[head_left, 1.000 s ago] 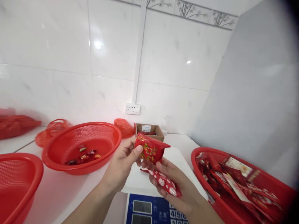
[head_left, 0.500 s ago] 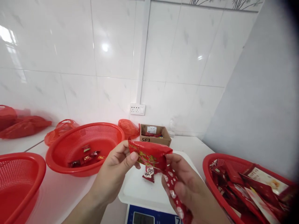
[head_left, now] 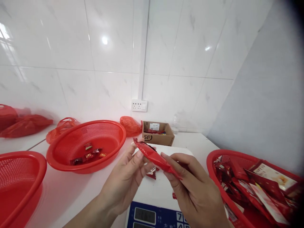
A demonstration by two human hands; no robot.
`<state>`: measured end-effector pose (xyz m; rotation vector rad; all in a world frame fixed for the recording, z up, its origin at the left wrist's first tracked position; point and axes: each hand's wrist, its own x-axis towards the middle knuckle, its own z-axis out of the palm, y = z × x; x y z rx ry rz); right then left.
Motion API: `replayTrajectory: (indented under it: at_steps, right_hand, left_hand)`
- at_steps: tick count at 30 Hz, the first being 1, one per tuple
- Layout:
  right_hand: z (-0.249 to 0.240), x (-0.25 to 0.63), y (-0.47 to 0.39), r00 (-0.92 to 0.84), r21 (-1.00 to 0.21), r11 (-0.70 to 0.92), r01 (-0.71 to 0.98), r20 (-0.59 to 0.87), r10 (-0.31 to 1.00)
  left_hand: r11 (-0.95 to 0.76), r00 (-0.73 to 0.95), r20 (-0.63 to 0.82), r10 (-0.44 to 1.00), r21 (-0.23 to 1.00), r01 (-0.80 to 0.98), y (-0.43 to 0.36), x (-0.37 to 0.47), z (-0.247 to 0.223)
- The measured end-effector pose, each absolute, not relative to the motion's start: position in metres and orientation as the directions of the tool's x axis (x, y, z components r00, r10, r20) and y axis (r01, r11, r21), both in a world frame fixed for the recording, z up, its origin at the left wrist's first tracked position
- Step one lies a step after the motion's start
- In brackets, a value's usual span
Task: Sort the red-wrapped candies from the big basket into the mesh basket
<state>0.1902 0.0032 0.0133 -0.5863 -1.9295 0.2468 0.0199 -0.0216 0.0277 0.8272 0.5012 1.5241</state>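
A shiny red packet [head_left: 155,158] is held tilted between both hands, above the white pan of a scale [head_left: 156,191]. My left hand [head_left: 127,174] pinches its upper left end between thumb and fingers. At its lower right end, my right hand [head_left: 194,186] grips it with the fingers closed. A small red wrapped piece with white lettering [head_left: 152,173] lies on the pan, partly behind the hands. Another bit of red wrapper [head_left: 174,195] shows just beside my right hand, mostly hidden.
Left stand a red basket with several small wrapped pieces [head_left: 86,126] and another red basket [head_left: 22,186]. A full basket of red packets [head_left: 213,155] is at right. Behind are a cardboard box [head_left: 159,139], red bags [head_left: 130,126] and a wall socket [head_left: 139,105].
The red packet has turned from facing the camera to a slanted, edge-on pose. My right hand has shifted onto its right end, and the dotted red strip under that hand no longer shows.
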Motion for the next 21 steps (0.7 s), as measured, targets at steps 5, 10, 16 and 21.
replayTrajectory:
  at_steps: [5, 10, 16, 21]
  right_hand:
    - [0.004, 0.189, 0.005, -0.407, -0.278, 0.898, 0.340, 0.817, 0.407]
    - [0.021, 0.198, -0.002, -0.575, -0.522, 0.821, 0.231, 0.608, 0.548]
    - [0.025, 0.207, 0.001, -0.516, -0.700, 0.703, 0.130, 0.558, 0.650]
    - [0.022, 0.199, 0.000, -0.598, -0.834, 0.524, 0.170, 0.335, 0.728]
  left_hand:
    - [-0.156, 0.067, 0.248, 0.966, 0.774, -0.613, -0.032, 0.022, 0.017]
    - [-0.346, 0.000, 0.363, 0.932, 0.889, -0.302, -0.041, 0.009, 0.020]
    - [-0.432, -0.022, 0.433, 0.901, 0.902, 0.021, -0.040, 0.010, 0.021]
    - [-0.534, 0.113, 0.535, 0.837, 0.757, 0.375, -0.039, 0.016, 0.010]
